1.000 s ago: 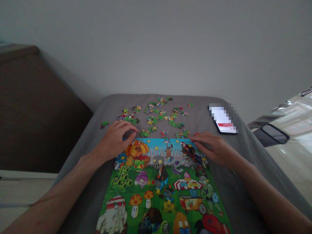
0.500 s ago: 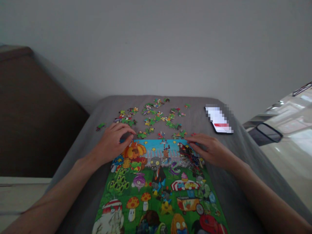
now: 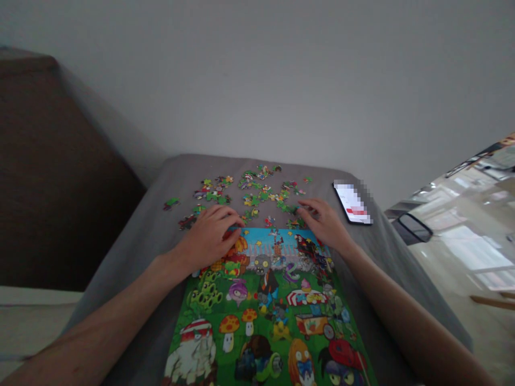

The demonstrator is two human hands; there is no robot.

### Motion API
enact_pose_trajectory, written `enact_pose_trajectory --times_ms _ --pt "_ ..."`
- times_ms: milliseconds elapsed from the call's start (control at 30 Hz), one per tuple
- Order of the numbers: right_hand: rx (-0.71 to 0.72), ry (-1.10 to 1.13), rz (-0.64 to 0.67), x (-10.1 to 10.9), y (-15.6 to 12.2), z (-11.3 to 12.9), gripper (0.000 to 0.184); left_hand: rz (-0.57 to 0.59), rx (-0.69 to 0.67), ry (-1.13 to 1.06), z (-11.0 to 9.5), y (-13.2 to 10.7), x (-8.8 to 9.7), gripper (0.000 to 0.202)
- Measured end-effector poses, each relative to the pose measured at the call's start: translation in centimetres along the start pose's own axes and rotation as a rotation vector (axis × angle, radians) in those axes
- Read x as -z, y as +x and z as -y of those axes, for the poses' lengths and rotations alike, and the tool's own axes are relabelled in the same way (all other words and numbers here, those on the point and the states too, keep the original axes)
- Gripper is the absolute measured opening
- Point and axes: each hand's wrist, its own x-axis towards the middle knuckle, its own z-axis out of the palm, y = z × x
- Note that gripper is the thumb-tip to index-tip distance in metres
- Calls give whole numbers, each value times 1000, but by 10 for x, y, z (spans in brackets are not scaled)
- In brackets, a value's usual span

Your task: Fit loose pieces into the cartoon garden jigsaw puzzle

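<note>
A picture sheet (image 3: 257, 300) with cartoon plants and zombies lies on the grey cloth, its blue top edge facing the loose jigsaw pieces. My left hand (image 3: 215, 233) rests over the sheet's upper left corner, fingers bent and the thumb a little apart from them; nothing shows in it. Beyond the upper right of the sheet, my right hand (image 3: 324, 222) has thumb and forefinger close together around a dark green jigsaw piece (image 3: 294, 210) at the edge of the pile. Many loose jigsaw pieces (image 3: 263, 192) are scattered past the top edge, some partly hidden by my left hand.
A phone (image 3: 352, 202) with a lit screen lies to the right on the grey cloth (image 3: 314, 169). The wall (image 3: 257, 80) rises behind the far edge. A dark brown panel (image 3: 60, 177) stands at the left; shiny floor shows at the right.
My right hand has left the sheet's top right edge and reached forward and left to the pieces. My left hand has shifted right along the top edge. The view has turned slightly.
</note>
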Motion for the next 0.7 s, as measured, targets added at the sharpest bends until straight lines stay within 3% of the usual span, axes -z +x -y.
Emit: enact_pose_trajectory --times_ms 133,233,367,567,700 --pt "-12 -71 -27 -23 24 12 43 -25 -17 1 -3 -2 3 13" --pt "-9 -94 -38 -33 35 17 37 -40 -18 4 -5 -3 7 12" --pt "-4 -81 -23 -32 41 17 18 -43 -18 -6 -5 -2 12 13" --pt "-52 -77 28 -27 48 13 24 -50 -30 -31 -1 2 14 20" --pt "-96 -37 71 -31 63 13 13 -31 -41 -34 2 4 13 23"
